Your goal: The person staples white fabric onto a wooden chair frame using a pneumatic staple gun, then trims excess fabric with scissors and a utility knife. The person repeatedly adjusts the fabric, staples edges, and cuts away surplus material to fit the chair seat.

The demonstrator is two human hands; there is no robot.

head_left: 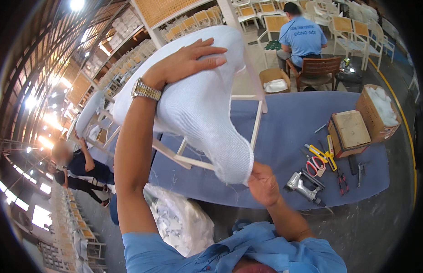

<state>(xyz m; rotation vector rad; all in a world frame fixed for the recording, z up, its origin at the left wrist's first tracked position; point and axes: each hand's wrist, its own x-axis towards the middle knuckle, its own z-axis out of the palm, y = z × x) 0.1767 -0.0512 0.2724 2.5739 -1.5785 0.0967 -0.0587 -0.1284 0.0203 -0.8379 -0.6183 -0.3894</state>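
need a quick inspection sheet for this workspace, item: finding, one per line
surface: blue-grey table, bare across its middle
job's things: white fabric draped over a pale wooden frame
clutter: nail gun, scissors, yellow knives and pliers at the table's right; cardboard box beyond them; plastic bag of scraps by the near edge
hands: left hand flat on the fabric; right hand pinching its lower corner
cables: nothing seen for certain
surroundings: seated co-worker ahead, people at left, many chairs
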